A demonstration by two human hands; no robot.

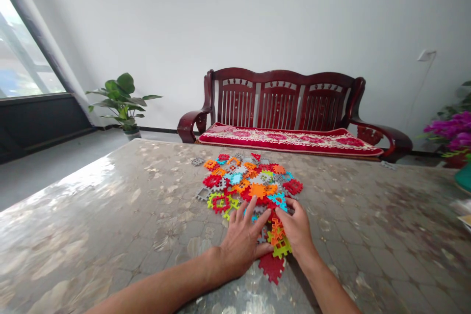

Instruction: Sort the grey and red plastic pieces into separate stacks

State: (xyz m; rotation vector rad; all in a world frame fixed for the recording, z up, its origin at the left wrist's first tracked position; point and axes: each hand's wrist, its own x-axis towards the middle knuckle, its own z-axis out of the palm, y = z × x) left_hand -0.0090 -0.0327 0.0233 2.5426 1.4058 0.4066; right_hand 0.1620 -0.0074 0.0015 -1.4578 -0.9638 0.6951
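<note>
A heap of plastic interlocking building pieces [257, 190], with toothed edges in red, orange, blue, grey and lime green, lies on the table. My left hand [243, 238] rests over the near side of it, fingers spread and tips touching pieces. At the heap's near right, my right hand [299, 228] has thumb and forefinger closed at the edge of a blue triangular piece [277, 199]. Between the two hands lie an orange piece [277, 231] and a lime green piece [281, 247]. Nearest me is a dark red piece [272, 267]. My left hand hides some pieces underneath.
The table [154, 196] has a glossy patterned cover. One grey piece [388, 165] lies apart at the far right edge. Beyond stands a wooden bench [279, 91] with a red cushion [290, 140]. A potted plant [125, 100] is at left, purple flowers [452, 132] at right.
</note>
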